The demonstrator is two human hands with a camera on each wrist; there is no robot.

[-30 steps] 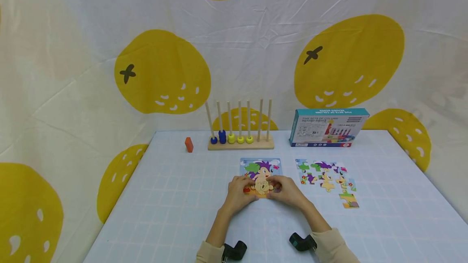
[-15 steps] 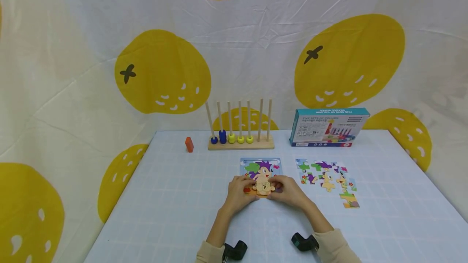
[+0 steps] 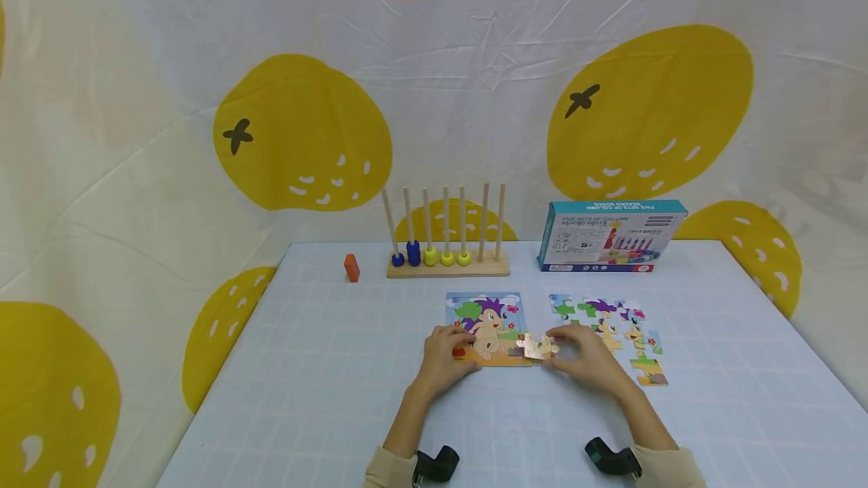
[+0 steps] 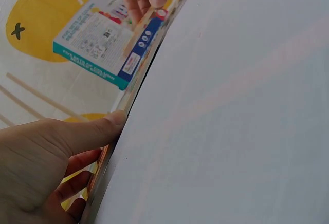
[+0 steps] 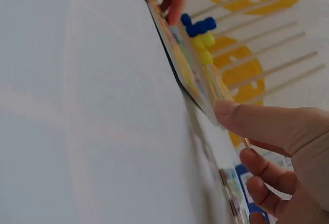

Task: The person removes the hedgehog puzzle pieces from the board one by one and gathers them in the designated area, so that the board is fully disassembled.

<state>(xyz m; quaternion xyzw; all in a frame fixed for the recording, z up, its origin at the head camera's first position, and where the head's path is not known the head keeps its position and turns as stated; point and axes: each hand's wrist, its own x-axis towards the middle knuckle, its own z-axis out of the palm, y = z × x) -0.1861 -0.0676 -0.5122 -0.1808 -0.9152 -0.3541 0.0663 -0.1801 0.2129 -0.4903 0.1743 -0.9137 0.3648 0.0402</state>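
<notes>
A square jigsaw board (image 3: 475, 306) with a purple-haired hedgehog picture lies flat on the table. My left hand (image 3: 444, 356) holds its front left corner, thumb at the near edge (image 4: 110, 126) and fingers over the left side. Over the board's right edge, a joined, pale tan section of puzzle pieces (image 3: 538, 347) is pinched between the thumb and fingers of my right hand (image 3: 586, 360). This section is tilted and catches the light. In the right wrist view, the right thumb (image 5: 226, 111) presses against its thin edge. Just beyond the right hand lie loose, partly joined puzzle pieces (image 3: 603, 309).
Behind the board stands a wooden peg stand (image 3: 447, 269) with blue and yellow beads on its rods. A teal-and-white box (image 3: 610, 236) is at the back right. An orange block (image 3: 351, 268) stands back left. Both wrists carry black camera mounts (image 3: 437, 464).
My right hand has moved right, lifting the tan section off the lower middle of the board and carrying it to the right edge. The left hand has stayed at the board's corner.
</notes>
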